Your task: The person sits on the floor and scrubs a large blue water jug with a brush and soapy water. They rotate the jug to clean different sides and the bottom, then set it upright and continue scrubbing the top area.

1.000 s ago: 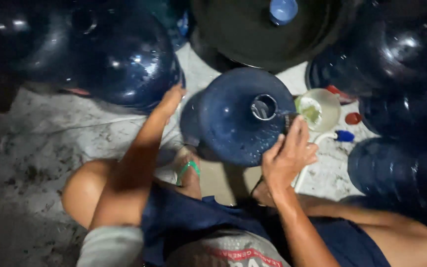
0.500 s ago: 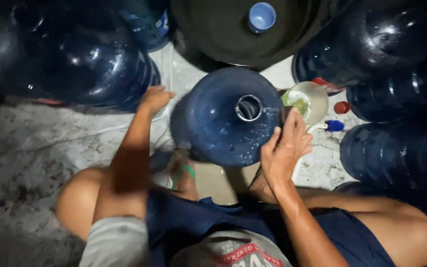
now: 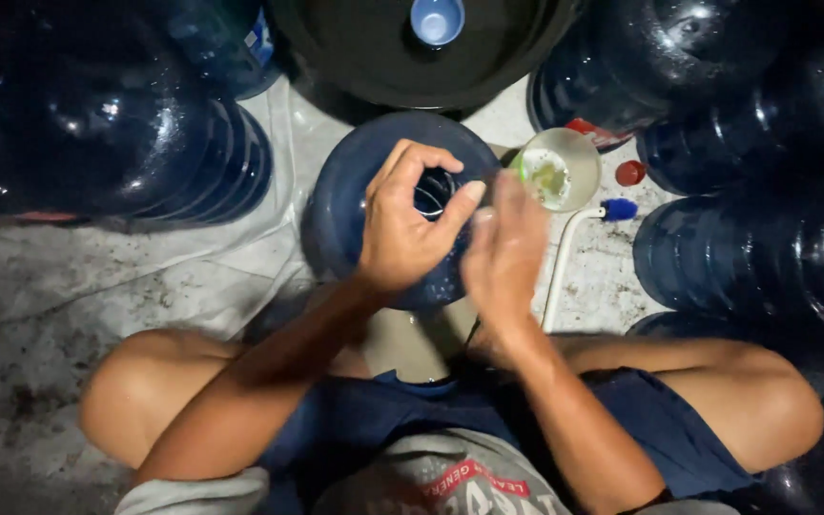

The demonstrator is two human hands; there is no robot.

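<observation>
Blue plastic is what we handle: the large water bottle [image 3: 374, 205] stands upright on the floor [image 3: 69, 286] between our knees, its open neck [image 3: 434, 191] facing up. Our left hand [image 3: 402, 224] rests on the bottle's shoulder, with thumb and forefinger curled in a ring around the neck; this grip looks half closed on the rim. Our right hand [image 3: 505, 250] is blurred just beside it, so we cannot tell if its fingers are closed or hold anything.

To do this step well, we think we should keep the left hand firm on the neck so the bottle does not turn, and bring the right hand slowly and straight to the opening.

Compared with half a second ago, the left hand has left the bottle's far side and come to the neck, and the right hand has lifted from the bottle's right edge. A small bowl [image 3: 555, 170], a white hose [image 3: 560, 272] and other bottles [image 3: 135, 133] stand around.
</observation>
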